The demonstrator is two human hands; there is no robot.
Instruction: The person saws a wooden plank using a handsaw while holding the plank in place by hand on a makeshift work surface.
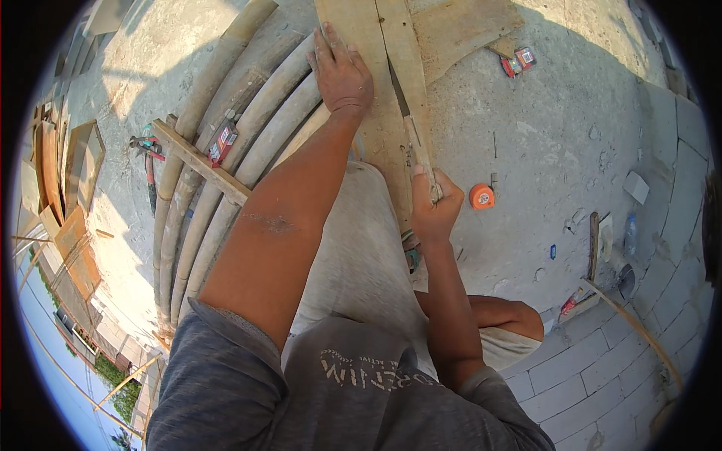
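Note:
My left hand lies flat with spread fingers on a long plywood board, near its left edge. My right hand is wrapped round the wooden handle of a handsaw. The saw's dark, narrow blade points away from me and sits in a long split that runs along the board. To the right of the split is a narrower strip of the same board. My bent leg in pale trousers is beside the board's near end. Fingers and palm hide part of the saw's grip.
Several curved poles lie left, crossed by a wooden batten with a red box. Pliers lie farther left. An orange tape measure and another red box are on the concrete right. Grey blocks edge the right side.

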